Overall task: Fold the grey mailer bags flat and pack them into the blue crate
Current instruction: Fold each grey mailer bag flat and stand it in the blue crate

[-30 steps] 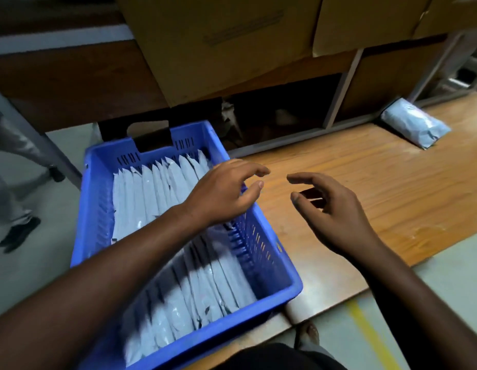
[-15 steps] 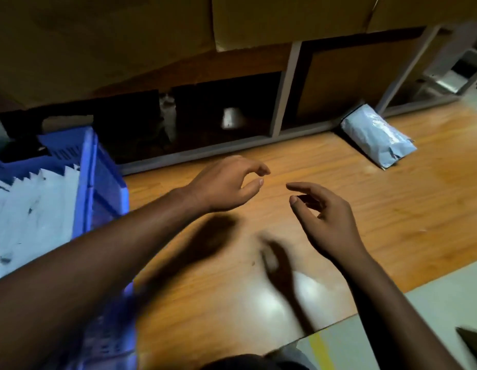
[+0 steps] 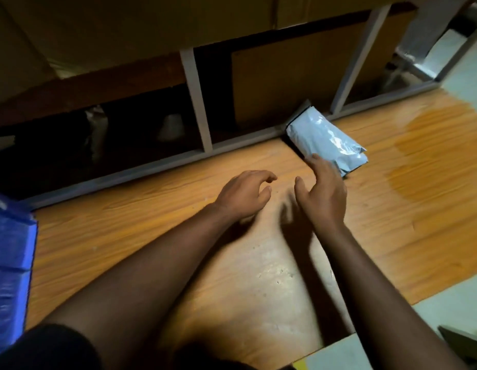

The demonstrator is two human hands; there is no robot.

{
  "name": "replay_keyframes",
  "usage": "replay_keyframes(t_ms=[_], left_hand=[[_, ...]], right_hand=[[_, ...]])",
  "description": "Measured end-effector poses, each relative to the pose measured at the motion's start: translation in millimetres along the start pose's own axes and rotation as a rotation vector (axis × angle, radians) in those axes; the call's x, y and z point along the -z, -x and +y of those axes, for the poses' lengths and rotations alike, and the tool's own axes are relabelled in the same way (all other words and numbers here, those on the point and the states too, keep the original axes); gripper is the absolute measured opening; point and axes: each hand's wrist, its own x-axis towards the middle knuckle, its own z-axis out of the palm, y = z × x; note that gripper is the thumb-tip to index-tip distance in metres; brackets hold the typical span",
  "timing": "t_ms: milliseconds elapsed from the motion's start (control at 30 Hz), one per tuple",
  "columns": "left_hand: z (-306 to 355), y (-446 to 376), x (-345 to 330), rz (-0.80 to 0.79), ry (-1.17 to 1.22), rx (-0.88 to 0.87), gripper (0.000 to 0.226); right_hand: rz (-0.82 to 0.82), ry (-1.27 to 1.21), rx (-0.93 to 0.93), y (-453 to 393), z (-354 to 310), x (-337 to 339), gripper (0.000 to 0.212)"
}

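Here, line by line:
Right hand (image 3: 324, 192): stretched forward over the wooden surface (image 3: 157, 225), fingers straight and close together, thumb apart to the left; holding nothing.
Right fingertips (image 3: 316, 159): at the near left edge of the grey mailer bag (image 3: 326, 138); touching or just short of it, hard to tell from this angle.
Left hand (image 3: 244, 194): just beside the right one, low over the surface, fingers loosely curled and spread, nothing in it.
Grey mailer bag: lying flat on the surface, set at a slant, far end against the grey metal frame (image 3: 197, 102) at the back edge; glossy and wrinkled, with a dark strip along its far left edge.
Blue crate (image 3: 11, 263): at the far left edge of view, only one blurred wall visible, well apart from the bag and both hands; contents out of sight.
Behind the frame: brown cardboard boxes (image 3: 285, 84) on a dim shelf.
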Motion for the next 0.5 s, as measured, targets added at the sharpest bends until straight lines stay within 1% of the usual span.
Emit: replay_keyframes(t_ms=[100,200,333,500], left_hand=[[22,-41,-3,0.002,-0.018,-0.048,0.038],[28,-64,-9,-0.013,-0.042,-0.077,0.039],[23,-79,-14,0.007,-0.030,-0.065,0.037],[10,-62,-15,0.061,-0.005,-0.027,0.037]], right_hand=[[-0.055,0.365,-0.017,-49,32,-18,0.068],[-0.081,0.514,-0.044,-76,63,-31,0.078],[-0.073,0.533,-0.065,-90,85,-38,0.084],[-0.020,0.381,0.006,-86,78,-27,0.074]])
